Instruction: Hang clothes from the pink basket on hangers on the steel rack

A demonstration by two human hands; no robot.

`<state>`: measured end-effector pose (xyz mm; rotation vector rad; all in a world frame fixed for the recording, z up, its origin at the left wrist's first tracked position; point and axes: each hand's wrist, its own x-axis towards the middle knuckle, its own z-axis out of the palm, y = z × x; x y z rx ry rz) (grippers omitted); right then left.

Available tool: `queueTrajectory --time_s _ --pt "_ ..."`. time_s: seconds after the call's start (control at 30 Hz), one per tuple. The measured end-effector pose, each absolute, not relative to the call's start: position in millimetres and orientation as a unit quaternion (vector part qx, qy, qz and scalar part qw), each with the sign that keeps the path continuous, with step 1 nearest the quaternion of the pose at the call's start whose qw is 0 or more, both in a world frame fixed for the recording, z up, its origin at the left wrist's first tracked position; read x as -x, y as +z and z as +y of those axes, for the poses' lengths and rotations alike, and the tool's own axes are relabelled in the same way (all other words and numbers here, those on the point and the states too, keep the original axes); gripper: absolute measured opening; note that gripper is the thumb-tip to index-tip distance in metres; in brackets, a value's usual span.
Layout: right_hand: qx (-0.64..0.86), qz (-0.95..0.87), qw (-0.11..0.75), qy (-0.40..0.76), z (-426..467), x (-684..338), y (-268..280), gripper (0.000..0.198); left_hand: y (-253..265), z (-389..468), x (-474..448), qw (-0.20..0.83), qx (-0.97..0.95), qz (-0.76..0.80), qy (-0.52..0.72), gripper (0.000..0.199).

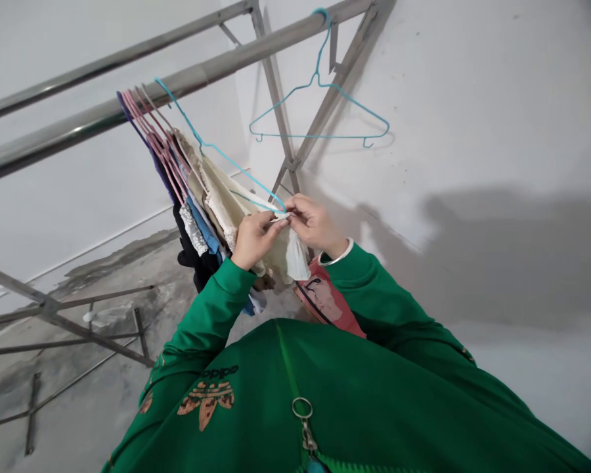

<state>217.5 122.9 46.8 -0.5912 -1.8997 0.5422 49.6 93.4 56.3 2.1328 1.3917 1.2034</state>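
Note:
A blue wire hanger (219,148) hangs from the metal rail, carrying a thin cream garment (274,253). At the hanger's right-hand end, my left hand (257,238) pinches the garment's upper edge between thumb and fingers. My right hand (316,223), with a pale bangle at the wrist, pinches the same edge right beside the hanger's corner. The fingertips of both hands nearly meet there. Whether the right fingers also grip the wire cannot be made out. A white frilled part of the cloth hangs below the hands.
Several clothes on pink and purple hangers (142,125) crowd the metal rail (187,79) at left. Another blue hanger (320,136) hangs bare at right, near the wall. A pink-red bag or cloth (328,299) lies below. Metal crossbars (49,305) stand at lower left.

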Motion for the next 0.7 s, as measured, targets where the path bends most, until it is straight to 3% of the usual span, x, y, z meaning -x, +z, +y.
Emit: queueTrajectory --time_s 0.13,0.33,0.6,0.7 --pt "0.2 -0.805 0.483 0.283 123 -224 79 0.043 61 86 -50 0.197 -0.74 0.479 0.43 0.047" --pt "0.251 -0.807 0.438 0.306 117 -195 104 0.016 65 76 -53 0.176 -0.693 0.52 0.468 0.045" --pt "0.257 -0.739 0.45 0.429 110 -168 97 0.015 52 64 -58 0.018 -0.711 0.522 0.47 0.034" --pt "0.244 -0.732 0.448 0.451 109 -165 98 0.017 48 60 -57 0.006 -0.708 0.523 0.474 0.032"
